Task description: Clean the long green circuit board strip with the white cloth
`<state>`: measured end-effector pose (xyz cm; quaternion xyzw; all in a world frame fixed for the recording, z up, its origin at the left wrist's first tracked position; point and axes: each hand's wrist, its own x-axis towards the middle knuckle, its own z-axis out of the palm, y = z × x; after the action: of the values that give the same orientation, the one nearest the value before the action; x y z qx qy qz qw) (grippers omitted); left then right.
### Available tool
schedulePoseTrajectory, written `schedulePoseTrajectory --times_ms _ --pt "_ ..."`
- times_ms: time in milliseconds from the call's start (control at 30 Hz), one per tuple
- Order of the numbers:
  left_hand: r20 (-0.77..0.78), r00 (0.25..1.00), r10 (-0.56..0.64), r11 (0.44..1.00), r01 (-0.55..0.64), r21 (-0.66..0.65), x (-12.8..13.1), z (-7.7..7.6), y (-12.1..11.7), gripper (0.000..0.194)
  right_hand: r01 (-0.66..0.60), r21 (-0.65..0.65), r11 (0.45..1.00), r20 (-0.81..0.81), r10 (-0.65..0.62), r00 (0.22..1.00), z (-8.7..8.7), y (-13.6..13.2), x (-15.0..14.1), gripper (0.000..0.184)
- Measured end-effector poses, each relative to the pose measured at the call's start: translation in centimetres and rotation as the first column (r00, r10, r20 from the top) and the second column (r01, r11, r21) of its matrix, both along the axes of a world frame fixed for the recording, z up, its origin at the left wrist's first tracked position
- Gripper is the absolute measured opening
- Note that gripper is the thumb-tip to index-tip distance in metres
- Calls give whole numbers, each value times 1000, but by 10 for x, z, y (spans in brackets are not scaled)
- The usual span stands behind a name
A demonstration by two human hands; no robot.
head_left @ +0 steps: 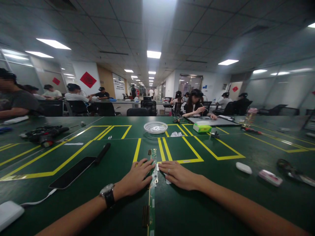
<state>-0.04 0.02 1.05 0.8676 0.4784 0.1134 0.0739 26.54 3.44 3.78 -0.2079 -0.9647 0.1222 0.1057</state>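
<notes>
Green circuit strip [152, 196], one, lies between two hands [138, 175] [180, 176].

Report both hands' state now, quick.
Left hand: open, fingers spread, fingertips at the left edge of the narrow circuit board.
Right hand: open, fingers extended, fingertips at the board's right edge.

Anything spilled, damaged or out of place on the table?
No spill shows, nor clear damage to the circuit strip. The crumpled white scrap right of the basket looks out of place, like stray litter.
</notes>
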Motion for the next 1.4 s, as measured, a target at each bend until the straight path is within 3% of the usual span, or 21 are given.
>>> schedulePoseTrajectory --times_ms 267,433,567,667,767,900,1000,1133,1200,1300,1400 --pt "62 997 -42 999 43 -20 -1 -2 1 50 -38 31 999 -54 39 998 7 -4 -2 42" --pt "154 984 -92 995 98 -36 0 4 -3 64 31 110 993 -90 -21 996 7 -8 -4 34" --pt "204 973 -109 991 123 -58 1 6 -6 65 -108 98 989 -64 114 991 11 -12 -5 48" --pt "307 949 -72 995 89 -41 0 1 -4 65 -204 38 978 -16 205 979 14 -13 -7 50" --pt "460 887 38 999 -26 -33 0 -4 1 61 -198 27 980 -2 198 980 13 -10 -7 48" --pt "629 760 161 983 -178 -37 -4 -4 8 49 -83 55 995 13 83 996 7 4 1 46" --pt "677 704 213 969 -240 -55 -6 -2 9 46 108 85 990 39 -112 993 3 25 16 43" --pt "667 715 209 975 -208 -82 -5 2 7 45 461 141 876 59 -473 879 -5 59 44 47" --pt "652 733 195 979 -180 -91 -4 3 6 46 567 155 809 69 -581 811 -10 71 55 50" --pt "622 760 187 982 -156 -105 -2 7 3 46 633 176 753 84 -653 753 -15 77 62 53" --pt "596 783 178 984 -143 -105 -2 11 0 44 640 194 744 107 -664 740 -15 73 59 55"
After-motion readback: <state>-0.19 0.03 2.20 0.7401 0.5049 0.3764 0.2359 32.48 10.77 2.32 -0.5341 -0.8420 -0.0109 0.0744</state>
